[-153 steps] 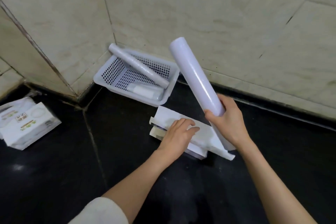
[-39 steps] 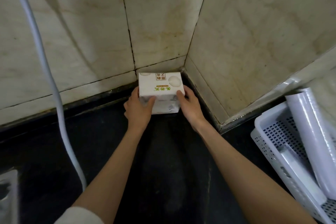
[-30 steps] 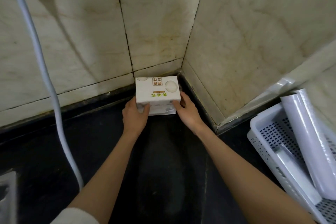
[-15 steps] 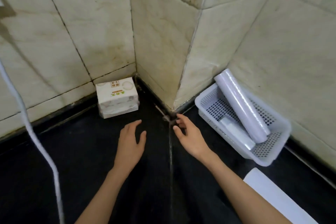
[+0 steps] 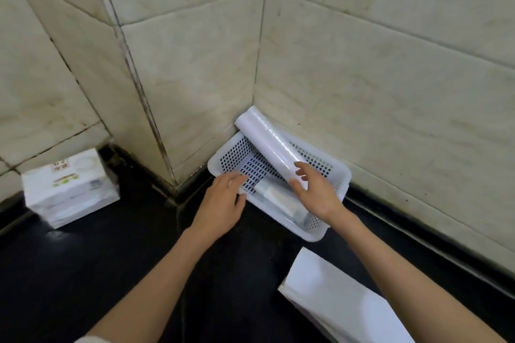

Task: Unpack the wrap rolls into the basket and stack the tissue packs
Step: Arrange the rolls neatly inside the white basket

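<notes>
A white perforated basket (image 5: 339,177) sits on the black floor in the wall corner. A long white wrap roll (image 5: 267,142) leans across it, its top end against the corner. A shorter roll (image 5: 282,201) lies flat inside the basket. My left hand (image 5: 220,203) rests with straight fingers on the basket's near left rim. My right hand (image 5: 316,193) holds the long roll's lower end between thumb and fingers. Two white tissue packs (image 5: 69,186) stand stacked against the left wall, away from both hands.
A flat white wrap box (image 5: 340,301) lies on the floor at the lower right, just in front of the basket. Tiled walls close in behind and to the left. Dark floor stretches between the tissue stack and the basket.
Both hands have left the stacked tissue packs and moved right to the basket. The left now touches its rim and the right has taken the long roll's lower end.
</notes>
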The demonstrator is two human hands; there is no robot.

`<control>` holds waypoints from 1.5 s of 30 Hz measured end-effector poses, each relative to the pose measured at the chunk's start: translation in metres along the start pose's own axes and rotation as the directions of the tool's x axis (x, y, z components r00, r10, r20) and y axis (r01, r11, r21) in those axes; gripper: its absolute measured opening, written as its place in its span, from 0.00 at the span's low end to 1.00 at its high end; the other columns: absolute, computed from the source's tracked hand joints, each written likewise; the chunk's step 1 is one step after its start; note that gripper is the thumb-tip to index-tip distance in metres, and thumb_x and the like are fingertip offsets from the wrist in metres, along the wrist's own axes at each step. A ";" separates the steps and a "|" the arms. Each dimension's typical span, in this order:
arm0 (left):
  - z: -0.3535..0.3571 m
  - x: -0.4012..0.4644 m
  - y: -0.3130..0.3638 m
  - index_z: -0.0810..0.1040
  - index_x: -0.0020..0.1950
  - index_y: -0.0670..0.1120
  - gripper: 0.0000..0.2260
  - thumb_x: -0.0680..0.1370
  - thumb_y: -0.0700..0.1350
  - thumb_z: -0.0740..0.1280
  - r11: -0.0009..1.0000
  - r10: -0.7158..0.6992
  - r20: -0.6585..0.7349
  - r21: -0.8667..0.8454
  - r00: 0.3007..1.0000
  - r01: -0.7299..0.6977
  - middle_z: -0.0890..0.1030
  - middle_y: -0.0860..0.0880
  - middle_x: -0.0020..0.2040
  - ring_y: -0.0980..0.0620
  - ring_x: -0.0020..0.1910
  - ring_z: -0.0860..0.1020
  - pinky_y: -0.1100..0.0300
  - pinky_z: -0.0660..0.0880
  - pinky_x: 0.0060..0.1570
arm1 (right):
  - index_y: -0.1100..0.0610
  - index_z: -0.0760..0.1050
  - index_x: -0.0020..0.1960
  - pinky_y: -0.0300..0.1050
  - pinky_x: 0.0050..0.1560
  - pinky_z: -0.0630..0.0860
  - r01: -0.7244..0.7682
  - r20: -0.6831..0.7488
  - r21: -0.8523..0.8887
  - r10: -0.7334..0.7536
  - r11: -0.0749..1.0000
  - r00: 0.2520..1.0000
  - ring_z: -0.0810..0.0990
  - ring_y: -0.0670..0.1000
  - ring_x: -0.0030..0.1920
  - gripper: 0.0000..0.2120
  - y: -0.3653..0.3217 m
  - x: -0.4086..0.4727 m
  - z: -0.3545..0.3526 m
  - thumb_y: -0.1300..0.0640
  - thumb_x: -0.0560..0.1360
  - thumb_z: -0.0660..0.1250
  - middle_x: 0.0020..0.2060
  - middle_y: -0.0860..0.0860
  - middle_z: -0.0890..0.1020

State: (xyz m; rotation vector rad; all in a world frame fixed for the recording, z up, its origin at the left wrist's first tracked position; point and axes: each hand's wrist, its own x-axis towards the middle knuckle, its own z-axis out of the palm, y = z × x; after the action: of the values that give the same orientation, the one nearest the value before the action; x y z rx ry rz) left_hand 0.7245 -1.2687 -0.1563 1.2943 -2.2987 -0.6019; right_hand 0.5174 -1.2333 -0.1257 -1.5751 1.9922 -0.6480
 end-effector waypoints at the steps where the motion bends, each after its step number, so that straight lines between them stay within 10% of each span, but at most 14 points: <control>1: 0.004 0.013 0.003 0.68 0.68 0.42 0.19 0.78 0.41 0.62 1.000 0.028 0.010 0.010 1.000 -0.028 0.70 0.41 0.67 0.46 0.67 0.67 0.55 0.62 0.68 | 0.56 0.62 0.70 0.45 0.60 0.67 -0.020 0.001 -0.030 0.020 0.999 1.000 0.72 0.54 0.64 0.22 0.007 0.013 -0.006 0.53 0.78 0.59 0.65 0.55 0.73; 8: 0.042 0.083 0.002 0.64 0.71 0.45 0.21 0.78 0.41 0.60 0.976 0.133 0.099 0.161 0.986 -0.148 0.60 0.43 0.75 0.44 0.74 0.56 0.46 0.56 0.73 | 0.61 0.59 0.71 0.51 0.62 0.67 -0.103 0.131 -0.203 0.131 0.974 0.983 0.70 0.61 0.65 0.23 0.042 0.097 -0.012 0.52 0.80 0.53 0.68 0.61 0.69; 20: 0.083 0.113 -0.020 0.52 0.75 0.53 0.27 0.78 0.42 0.58 0.917 0.180 0.186 0.324 0.966 -0.233 0.45 0.47 0.78 0.44 0.75 0.39 0.47 0.43 0.73 | 0.59 0.69 0.41 0.46 0.40 0.68 -0.118 0.043 -0.341 0.141 0.933 0.989 0.74 0.58 0.42 0.06 0.061 0.139 0.007 0.59 0.76 0.58 0.49 0.61 0.77; 30: 0.078 0.113 -0.023 0.68 0.69 0.48 0.28 0.71 0.32 0.66 0.926 0.235 0.102 0.278 0.966 -0.255 0.63 0.38 0.73 0.37 0.74 0.53 0.39 0.57 0.69 | 0.62 0.70 0.52 0.42 0.34 0.66 -0.179 0.176 -0.188 0.212 0.966 0.961 0.71 0.51 0.39 0.10 0.066 0.144 0.012 0.57 0.75 0.62 0.45 0.55 0.75; 35: 0.073 0.121 -0.024 0.64 0.71 0.50 0.31 0.71 0.36 0.68 0.866 0.317 0.161 0.353 0.935 -0.354 0.61 0.41 0.74 0.38 0.74 0.54 0.37 0.58 0.69 | 0.53 0.68 0.51 0.31 0.28 0.64 -0.139 -0.071 0.178 0.154 0.974 0.986 0.73 0.43 0.36 0.13 0.066 0.119 0.001 0.54 0.70 0.68 0.42 0.48 0.75; 41: 0.084 0.167 -0.006 0.68 0.69 0.48 0.22 0.75 0.43 0.66 0.880 0.295 0.132 0.349 0.946 -0.323 0.65 0.42 0.73 0.41 0.74 0.57 0.37 0.51 0.72 | 0.51 0.67 0.51 0.34 0.38 0.68 0.000 -0.235 0.218 0.053 0.976 0.970 0.75 0.47 0.43 0.13 0.061 0.090 -0.030 0.54 0.71 0.68 0.47 0.48 0.76; 45: 0.091 0.176 0.004 0.77 0.57 0.38 0.19 0.68 0.39 0.74 0.958 0.216 -0.003 0.192 0.976 -0.212 0.75 0.33 0.59 0.34 0.61 0.73 0.38 0.73 0.57 | 0.51 0.67 0.51 0.39 0.43 0.72 0.031 -0.256 0.223 0.028 0.974 0.966 0.75 0.48 0.46 0.12 0.060 0.082 -0.040 0.55 0.72 0.69 0.48 0.49 0.76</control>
State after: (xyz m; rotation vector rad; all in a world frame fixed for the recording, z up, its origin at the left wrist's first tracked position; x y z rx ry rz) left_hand 0.5883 -1.4056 -0.2005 1.1047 -2.4828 -0.2971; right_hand 0.4311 -1.2987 -0.1430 -1.4147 2.0133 -1.0875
